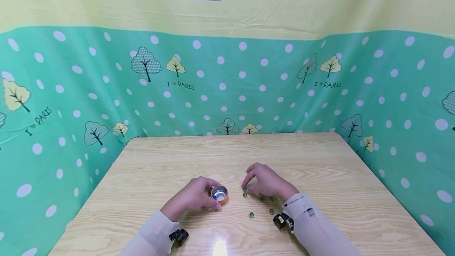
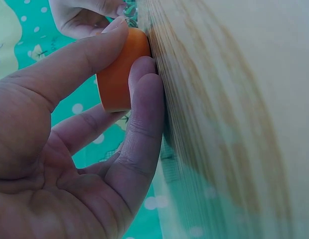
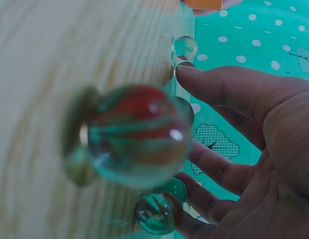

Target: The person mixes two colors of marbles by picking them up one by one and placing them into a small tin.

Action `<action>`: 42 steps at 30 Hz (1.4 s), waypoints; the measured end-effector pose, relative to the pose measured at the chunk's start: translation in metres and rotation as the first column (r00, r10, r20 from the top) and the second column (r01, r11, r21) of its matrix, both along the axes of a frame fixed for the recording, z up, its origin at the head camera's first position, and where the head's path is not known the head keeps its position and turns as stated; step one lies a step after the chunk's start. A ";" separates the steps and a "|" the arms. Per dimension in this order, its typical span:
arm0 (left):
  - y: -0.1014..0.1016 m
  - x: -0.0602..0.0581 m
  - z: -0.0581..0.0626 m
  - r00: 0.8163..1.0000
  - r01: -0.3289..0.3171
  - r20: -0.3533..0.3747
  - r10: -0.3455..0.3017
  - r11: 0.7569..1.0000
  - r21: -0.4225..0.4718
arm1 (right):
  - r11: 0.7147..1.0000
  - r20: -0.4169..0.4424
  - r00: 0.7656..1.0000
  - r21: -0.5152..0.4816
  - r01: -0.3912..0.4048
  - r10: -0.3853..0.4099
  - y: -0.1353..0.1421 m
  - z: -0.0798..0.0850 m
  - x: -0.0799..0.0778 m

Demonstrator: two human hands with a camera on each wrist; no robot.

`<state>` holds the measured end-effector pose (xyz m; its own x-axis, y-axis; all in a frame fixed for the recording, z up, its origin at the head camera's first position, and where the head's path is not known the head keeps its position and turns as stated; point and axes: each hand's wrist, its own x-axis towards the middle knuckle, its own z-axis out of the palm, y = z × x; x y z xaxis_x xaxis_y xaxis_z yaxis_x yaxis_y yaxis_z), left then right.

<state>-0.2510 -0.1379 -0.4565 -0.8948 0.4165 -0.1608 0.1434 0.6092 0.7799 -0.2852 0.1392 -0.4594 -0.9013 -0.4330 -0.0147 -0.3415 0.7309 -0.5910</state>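
Observation:
My left hand (image 1: 195, 194) holds a small round orange cup (image 1: 224, 202), thumb on one side and fingers on the other. The cup stands on the wooden table with its shiny silvery inside facing up. In the left wrist view the cup's smooth orange wall (image 2: 117, 82) shows between thumb and fingers. To the right of the cup, my right hand (image 1: 266, 181) reaches down to the table, its thumb and forefinger around a small glass marble (image 1: 244, 189). Another marble (image 1: 245, 195) lies just in front of it. More marbles, one with red swirls (image 3: 139, 134), lie under and beside the palm.
Two loose marbles lie nearer me, one (image 1: 251, 215) left of the right wrist and one (image 1: 271, 211) beside it. Light wood-grain table (image 1: 160, 157) spreads around the hands. A green dotted curtain (image 1: 241, 78) hangs at the back and both sides.

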 end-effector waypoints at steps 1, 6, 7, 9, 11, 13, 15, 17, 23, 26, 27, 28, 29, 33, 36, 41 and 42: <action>0.000 0.000 0.000 1.000 0.000 -0.001 0.000 1.000 0.000 | 1.000 0.001 1.000 -0.001 0.003 -0.003 0.000 0.000 0.000; 0.000 0.000 0.001 1.000 -0.003 0.001 0.003 1.000 -0.004 | 1.000 0.006 1.000 0.002 0.017 -0.017 -0.001 -0.001 0.000; 0.000 0.000 0.001 1.000 -0.002 0.001 0.002 1.000 -0.005 | 1.000 0.008 1.000 0.003 0.018 -0.018 -0.001 -0.001 0.000; 0.000 0.000 0.001 1.000 -0.001 -0.001 0.001 1.000 -0.006 | 1.000 0.009 1.000 0.006 0.018 -0.018 -0.001 -0.002 0.000; 0.000 0.000 0.001 1.000 0.000 -0.001 0.000 1.000 -0.006 | 1.000 0.010 1.000 0.007 0.016 -0.016 -0.002 -0.002 0.000; 0.000 0.000 0.000 1.000 0.000 -0.003 0.000 1.000 -0.006 | 1.000 0.011 1.000 0.008 0.014 -0.014 -0.002 -0.001 0.000; 0.000 0.000 0.000 1.000 -0.001 -0.002 0.001 1.000 -0.003 | 1.000 0.010 1.000 0.009 0.013 -0.013 -0.002 -0.001 0.000; 0.000 0.000 0.000 1.000 -0.001 -0.002 0.001 1.000 -0.001 | 1.000 0.010 1.000 0.010 0.013 -0.013 -0.002 -0.001 0.000; 0.000 0.000 0.000 1.000 0.000 -0.012 0.000 1.000 -0.015 | 1.000 0.009 1.000 0.018 0.013 -0.013 -0.002 -0.001 -0.001; 0.000 0.000 0.000 1.000 -0.006 0.002 0.006 1.000 -0.013 | 1.000 0.006 1.000 0.019 0.012 -0.012 -0.002 -0.001 -0.001; 0.000 0.000 0.000 1.000 -0.005 0.000 0.005 1.000 -0.014 | 1.000 0.008 1.000 0.018 0.013 -0.013 -0.002 -0.001 -0.001; 0.000 0.000 0.000 1.000 -0.005 0.001 0.005 1.000 -0.014 | 1.000 0.009 1.000 0.019 0.013 -0.013 -0.001 -0.001 -0.001; 0.000 0.000 0.000 1.000 -0.004 0.000 0.004 1.000 -0.016 | 1.000 0.010 1.000 0.017 0.012 -0.012 -0.001 -0.001 -0.001; 0.000 0.000 0.000 1.000 -0.001 -0.008 0.001 1.000 -0.020 | 1.000 0.016 1.000 -0.001 0.006 -0.006 0.000 0.001 -0.001; 0.000 0.001 -0.001 1.000 -0.009 0.004 0.009 1.000 -0.021 | 1.000 0.022 1.000 -0.019 0.000 0.001 0.001 0.002 -0.001; -0.001 0.001 -0.002 1.000 -0.021 0.012 0.022 0.999 -0.024 | 0.999 0.021 1.000 -0.036 -0.009 0.009 0.002 0.004 -0.001; -0.001 0.000 -0.003 1.000 -0.024 0.013 0.025 0.999 -0.023 | 0.999 0.018 1.000 -0.039 -0.012 0.013 0.002 0.004 -0.001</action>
